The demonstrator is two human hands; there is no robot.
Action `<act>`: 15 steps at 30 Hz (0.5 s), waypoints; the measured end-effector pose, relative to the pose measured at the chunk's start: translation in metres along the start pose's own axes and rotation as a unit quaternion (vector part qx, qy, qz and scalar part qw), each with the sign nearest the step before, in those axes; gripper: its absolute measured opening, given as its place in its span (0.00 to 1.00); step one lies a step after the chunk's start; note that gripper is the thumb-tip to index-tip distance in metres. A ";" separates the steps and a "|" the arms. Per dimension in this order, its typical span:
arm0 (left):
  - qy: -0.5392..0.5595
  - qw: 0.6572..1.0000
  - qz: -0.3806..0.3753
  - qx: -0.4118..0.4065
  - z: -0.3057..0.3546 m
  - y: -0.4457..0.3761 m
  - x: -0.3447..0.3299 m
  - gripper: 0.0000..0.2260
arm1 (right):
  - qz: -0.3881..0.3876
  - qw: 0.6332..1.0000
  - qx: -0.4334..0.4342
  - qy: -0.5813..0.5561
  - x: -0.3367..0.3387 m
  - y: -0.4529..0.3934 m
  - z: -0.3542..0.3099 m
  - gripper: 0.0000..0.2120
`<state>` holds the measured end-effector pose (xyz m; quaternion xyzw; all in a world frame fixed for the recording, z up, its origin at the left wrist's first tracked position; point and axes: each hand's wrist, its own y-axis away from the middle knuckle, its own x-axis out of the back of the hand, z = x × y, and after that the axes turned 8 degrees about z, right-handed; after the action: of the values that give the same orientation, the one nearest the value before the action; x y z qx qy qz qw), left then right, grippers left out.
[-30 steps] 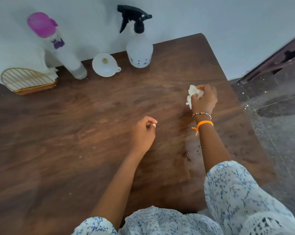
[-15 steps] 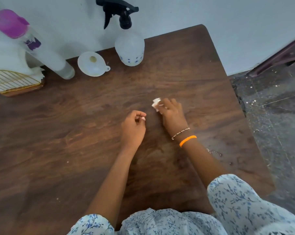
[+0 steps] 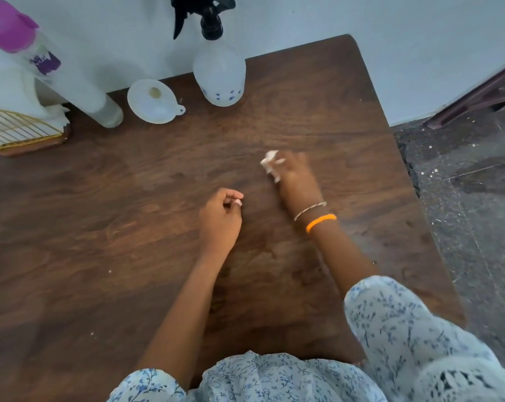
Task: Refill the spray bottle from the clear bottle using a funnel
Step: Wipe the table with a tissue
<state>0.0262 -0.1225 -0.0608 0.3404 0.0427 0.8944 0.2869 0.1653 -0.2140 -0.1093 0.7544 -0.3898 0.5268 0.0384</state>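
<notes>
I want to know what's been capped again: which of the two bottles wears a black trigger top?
The spray bottle, right of the funnel; the clear bottle has a pink cap.

Dark wood table [image 3: 129, 227], pale wall [image 3: 361, 18], speckled floor [image 3: 477, 184]
</notes>
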 end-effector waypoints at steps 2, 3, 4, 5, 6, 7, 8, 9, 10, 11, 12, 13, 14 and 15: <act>0.008 1.000 0.001 0.004 -0.001 0.001 0.004 0.09 | 0.078 0.988 -0.125 0.036 0.013 -0.014 0.036 0.13; 0.011 1.000 0.003 0.009 -0.002 0.001 0.006 0.10 | 0.114 0.973 -0.194 0.044 0.017 -0.018 0.045 0.14; 0.019 1.000 0.010 0.016 -0.003 0.001 0.008 0.11 | 0.132 0.959 -0.247 0.051 0.015 -0.022 0.047 0.15; 0.028 0.999 0.019 0.025 -0.004 0.000 0.011 0.11 | 0.141 0.947 -0.283 0.056 0.008 -0.027 0.038 0.14; 0.036 0.998 0.031 0.034 -0.006 -0.001 0.015 0.12 | 0.143 0.944 -0.294 0.049 -0.002 -0.034 0.025 0.13; 0.038 0.998 0.045 0.038 -0.007 -0.002 0.018 0.11 | 0.133 0.951 -0.277 0.024 -0.016 -0.041 0.007 0.12; 0.037 0.997 0.056 0.041 -0.009 -0.003 0.022 0.11 | 0.107 0.966 -0.236 -0.009 -0.027 -0.045 -0.012 0.12; 0.036 0.996 0.066 0.042 -0.010 -0.004 0.026 0.11 | 0.066 0.983 -0.168 -0.017 -0.038 -0.047 -0.031 0.12; 0.036 0.996 0.076 0.042 -0.012 -0.005 0.030 0.12 | 0.021 0.994 -0.097 -0.041 -0.047 -0.046 -0.049 0.12; 0.037 0.995 0.084 0.044 -0.015 -0.006 0.033 0.13 | -0.027 0.997 -0.025 -0.069 -0.051 -0.042 -0.064 0.12; 0.038 0.994 0.088 0.049 -0.017 -0.006 0.035 0.12 | -0.069 0.994 0.047 -0.074 -0.054 -0.036 -0.073 0.12; 0.040 0.994 0.089 0.055 -0.019 -0.006 0.036 0.11 | -0.084 0.987 0.115 -0.069 -0.051 -0.032 -0.075 0.13; 0.043 0.993 0.090 0.060 -0.020 -0.007 0.037 0.11 | -0.076 0.982 0.160 -0.068 -0.048 -0.032 -0.068 0.14; 0.046 0.993 0.091 0.061 -0.020 -0.007 0.037 0.11 | -0.071 0.980 0.172 -0.073 -0.044 -0.035 -0.055 0.14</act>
<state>-0.0060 -0.0944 -0.0564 0.3177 0.0787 0.9275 0.1806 0.1393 -0.1400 -0.1086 0.8117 -0.2410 0.5256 -0.0831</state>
